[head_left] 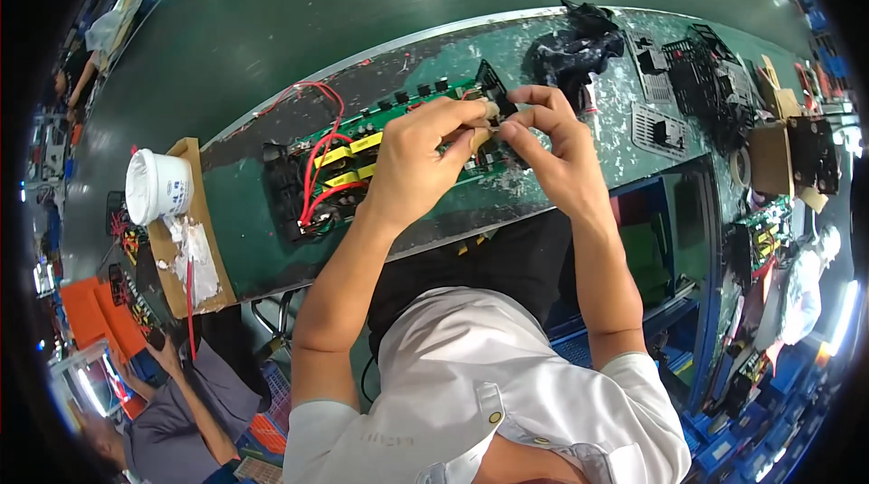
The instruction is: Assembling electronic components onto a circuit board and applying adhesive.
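Left hand (418,158) and right hand (549,142) meet above the bench, fingertips pinched together on a small pale beige part (489,113) held between them. Both hands closed on it; part mostly hidden by fingers, kind not clear. It sits just over the right end of the long green circuit board (398,135).

Board lies lengthwise on the green, paint-scuffed workbench top (244,212), near its middle. Yellow blocky components (348,153) stand at the board's left half, with looped red wires (317,153) arching over them. Small black finned piece (493,84) stands tilted at the board's far right edge, just beyond the fingers.

Step in hand, as judged: readying or orienting the small part before seating it on the board's right end. Next move likely calls for lining it up with its place on the board and pressing down straight, without disturbing the black piece beside it.

Left end of bench: white plastic tub (157,185) on a brown cardboard sheet (195,239) smeared with white paste. Farther right: crumpled black rag (579,45), then black ribbed metal parts (715,86). Another person in a grey sleeve (195,402) works at lower left, well apart.
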`<control>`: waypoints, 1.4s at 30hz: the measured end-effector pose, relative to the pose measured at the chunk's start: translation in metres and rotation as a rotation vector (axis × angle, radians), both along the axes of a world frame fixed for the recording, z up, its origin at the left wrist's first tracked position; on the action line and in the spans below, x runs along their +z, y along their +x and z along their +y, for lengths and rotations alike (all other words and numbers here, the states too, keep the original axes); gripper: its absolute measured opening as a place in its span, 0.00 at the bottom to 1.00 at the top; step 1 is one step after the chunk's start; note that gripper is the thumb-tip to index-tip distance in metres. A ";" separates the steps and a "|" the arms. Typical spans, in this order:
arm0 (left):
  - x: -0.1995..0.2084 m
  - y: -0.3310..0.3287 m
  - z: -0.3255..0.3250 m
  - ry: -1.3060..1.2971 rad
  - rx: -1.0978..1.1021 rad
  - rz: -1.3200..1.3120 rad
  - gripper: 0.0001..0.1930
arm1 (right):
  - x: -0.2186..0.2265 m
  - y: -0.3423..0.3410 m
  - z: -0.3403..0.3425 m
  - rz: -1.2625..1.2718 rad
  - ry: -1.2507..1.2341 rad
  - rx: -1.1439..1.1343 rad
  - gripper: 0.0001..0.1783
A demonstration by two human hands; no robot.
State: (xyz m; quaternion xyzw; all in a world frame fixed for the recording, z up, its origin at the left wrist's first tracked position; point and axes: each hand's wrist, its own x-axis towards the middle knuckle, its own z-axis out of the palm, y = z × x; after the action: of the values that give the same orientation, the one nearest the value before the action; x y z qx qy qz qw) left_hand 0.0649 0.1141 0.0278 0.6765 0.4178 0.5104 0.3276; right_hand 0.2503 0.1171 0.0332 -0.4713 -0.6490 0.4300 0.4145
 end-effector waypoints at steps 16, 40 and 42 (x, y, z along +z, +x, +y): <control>0.004 -0.006 0.024 0.141 0.152 0.408 0.07 | -0.017 -0.008 0.015 0.084 0.024 -0.081 0.21; -0.012 -0.004 0.047 0.042 0.100 0.437 0.06 | -0.026 -0.015 0.011 0.059 -0.094 0.017 0.28; -0.008 -0.001 0.047 0.143 0.094 0.490 0.05 | -0.028 -0.017 0.008 0.044 -0.068 0.010 0.28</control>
State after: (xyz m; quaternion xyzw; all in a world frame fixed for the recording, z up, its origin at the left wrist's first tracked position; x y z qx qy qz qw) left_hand 0.0636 0.1609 0.0193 0.7811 0.4786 0.3742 0.1437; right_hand 0.2334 0.1250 0.0057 -0.4725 -0.6270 0.4641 0.4101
